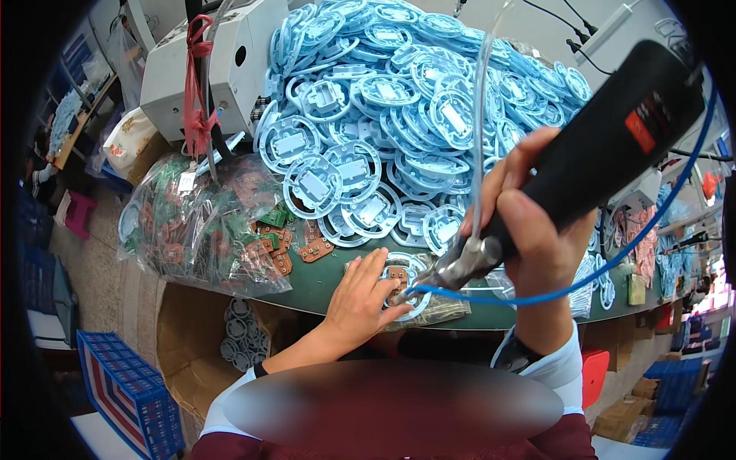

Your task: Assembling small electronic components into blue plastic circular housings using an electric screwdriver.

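Green bench (322, 280); right hand (529, 230) grips screwdriver (598, 153).

Head-worn fisheye, downward, close over workbench (322, 285)

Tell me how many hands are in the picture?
2. The left hand presses on a light blue round plastic ring at the green table's front edge; the right hand grips a black electric screwdriver above it.

A heap of blue plastic rings (399, 100) is crowding the far bench, a bag of circuit boards (203, 222) blocking left, leaving a green strip (326, 276) near
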